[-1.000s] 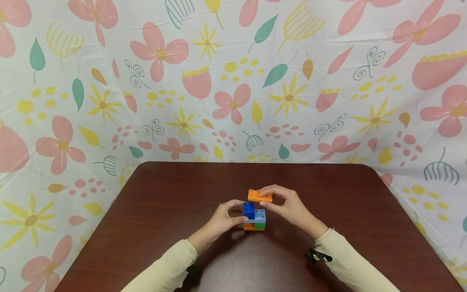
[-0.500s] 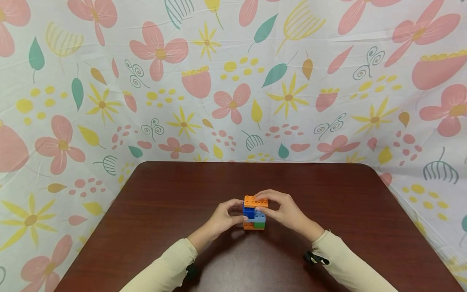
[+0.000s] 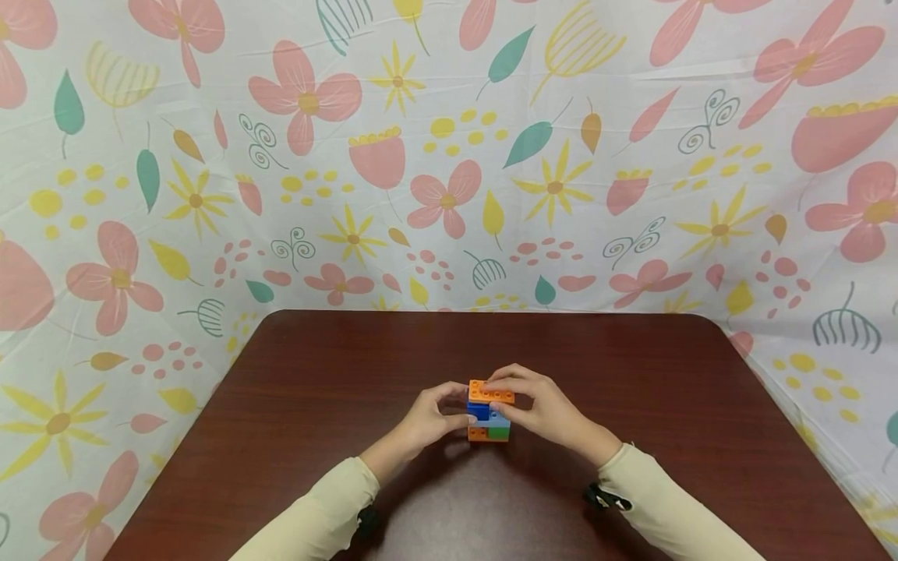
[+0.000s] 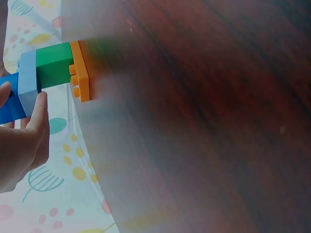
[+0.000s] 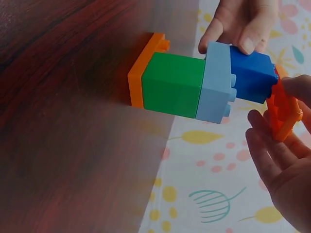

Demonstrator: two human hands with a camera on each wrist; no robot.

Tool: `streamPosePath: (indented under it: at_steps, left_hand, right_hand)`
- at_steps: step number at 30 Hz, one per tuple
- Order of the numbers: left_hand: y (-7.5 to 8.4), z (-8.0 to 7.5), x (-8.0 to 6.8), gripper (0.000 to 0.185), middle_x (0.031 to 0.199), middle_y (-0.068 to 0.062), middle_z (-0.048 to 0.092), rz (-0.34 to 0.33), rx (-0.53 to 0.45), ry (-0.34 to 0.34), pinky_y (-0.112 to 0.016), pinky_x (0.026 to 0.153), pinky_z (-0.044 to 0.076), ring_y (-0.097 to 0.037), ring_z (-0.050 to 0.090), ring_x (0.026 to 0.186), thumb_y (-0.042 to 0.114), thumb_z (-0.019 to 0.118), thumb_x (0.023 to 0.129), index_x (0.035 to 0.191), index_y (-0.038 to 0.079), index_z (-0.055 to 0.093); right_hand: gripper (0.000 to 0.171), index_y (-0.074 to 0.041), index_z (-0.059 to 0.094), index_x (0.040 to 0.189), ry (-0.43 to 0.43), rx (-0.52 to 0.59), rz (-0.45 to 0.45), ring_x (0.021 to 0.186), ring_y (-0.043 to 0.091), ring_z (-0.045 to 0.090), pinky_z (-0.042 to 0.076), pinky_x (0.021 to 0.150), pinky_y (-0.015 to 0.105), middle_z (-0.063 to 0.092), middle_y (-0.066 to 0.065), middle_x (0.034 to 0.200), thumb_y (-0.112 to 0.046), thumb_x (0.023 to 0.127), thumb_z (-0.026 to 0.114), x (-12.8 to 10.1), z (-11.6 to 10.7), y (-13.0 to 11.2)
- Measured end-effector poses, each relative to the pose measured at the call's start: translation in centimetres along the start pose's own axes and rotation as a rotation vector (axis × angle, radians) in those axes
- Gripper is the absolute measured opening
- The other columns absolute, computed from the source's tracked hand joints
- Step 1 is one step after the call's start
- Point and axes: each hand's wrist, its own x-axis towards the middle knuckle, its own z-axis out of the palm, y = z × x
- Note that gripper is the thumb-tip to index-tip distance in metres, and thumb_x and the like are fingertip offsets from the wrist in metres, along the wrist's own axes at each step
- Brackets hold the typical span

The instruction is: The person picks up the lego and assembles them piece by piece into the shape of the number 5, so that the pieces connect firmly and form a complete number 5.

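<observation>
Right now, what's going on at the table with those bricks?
A person is stacking toy bricks on a dark wooden table. The left hand holds the small stack by its dark blue brick, which sits over a light blue plate, a green brick and an orange base plate. The right hand pinches an orange plate over the top of the stack; it looks tilted, not clearly pressed down.

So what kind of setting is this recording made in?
Probably a staged tabletop recording spot, not a lived-in room: a dark wooden table is hemmed in by a flower-print cloth backdrop, and on it stands only a toy brick stack that both hands work on.
</observation>
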Motion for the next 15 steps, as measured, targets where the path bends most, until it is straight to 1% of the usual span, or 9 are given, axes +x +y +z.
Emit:
streamPosePath:
  at_steps: [3, 9, 12, 15]
  left_hand:
    - [0.0, 0.0, 0.0, 0.038, 0.114, -0.01, 0.064, 0.0, -0.001, -0.003, -0.036, 0.084, 0.053, -0.026, 0.059, 0.107, 0.006, 0.074, 0.084, 0.12, 0.006, 0.063]
    - [0.3, 0.0, -0.2, 0.037, 0.114, -0.01, 0.063, -0.012, 0.013, -0.01, -0.037, 0.082, 0.054, -0.028, 0.059, 0.106, 0.003, 0.072, 0.085, 0.12, 0.005, 0.062]
    - [1.4, -0.1, -0.6, 0.035, 0.113, -0.013, 0.063, -0.007, 0.023, -0.02, -0.037, 0.083, 0.054, -0.031, 0.058, 0.106, 0.002, 0.071, 0.085, 0.119, 0.002, 0.062]
    - [2.6, -0.1, -1.0, 0.034, 0.114, -0.015, 0.063, -0.007, 0.03, -0.029, -0.037, 0.084, 0.053, -0.032, 0.058, 0.107, 0.002, 0.07, 0.086, 0.119, 0.001, 0.062]
  right_hand:
    - [0.034, -0.016, 0.071, 0.114, -0.015, -0.011, -0.015, 0.088, 0.011, 0.055, 0.049, 0.063, 0.023, 0.06, -0.002, 0.111, -0.007, 0.082, 0.076, 0.0, 0.0, 0.0]
    - [0.032, -0.014, 0.07, 0.113, -0.052, -0.028, -0.025, 0.079, 0.008, 0.052, 0.047, 0.06, 0.02, 0.058, -0.001, 0.112, -0.006, 0.082, 0.075, 0.3, -0.3, -0.5]
    - [0.032, -0.014, 0.07, 0.114, -0.079, -0.038, -0.012, 0.075, 0.007, 0.05, 0.046, 0.058, 0.02, 0.057, -0.001, 0.113, -0.006, 0.083, 0.074, 0.4, -0.5, -0.6]
    - [0.031, -0.014, 0.069, 0.115, -0.115, -0.051, 0.004, 0.079, 0.008, 0.051, 0.048, 0.06, 0.022, 0.055, 0.0, 0.114, -0.008, 0.085, 0.073, 0.5, -0.6, -0.8]
